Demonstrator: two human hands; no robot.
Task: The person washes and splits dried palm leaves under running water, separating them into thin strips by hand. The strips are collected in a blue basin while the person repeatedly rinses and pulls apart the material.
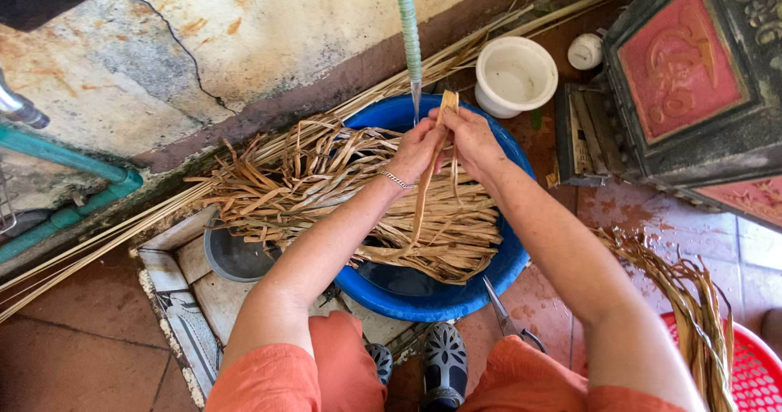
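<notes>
**One strip in hand, a tubful left**

At left, loose dry strips [269, 188] spill over the blue tub [456, 298]; most of the heap lies unworked, as far as we can judge. Our left hand [417, 151] closes around one tan strip [429, 168] above the tub. The strip's long axis runs near to far, tip pointing far. Our right hand [471, 135] pinches its upper end. Scissors [507, 318] lie near, and a red basket [753, 371] at right holds few strips.

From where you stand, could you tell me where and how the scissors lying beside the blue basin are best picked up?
Take the scissors by the dark handle loops at their lower right end, coming from the person's right side. The blades point up toward the blue basin, so the loops are the free, safe end. Both hands are busy holding a strip.
</notes>
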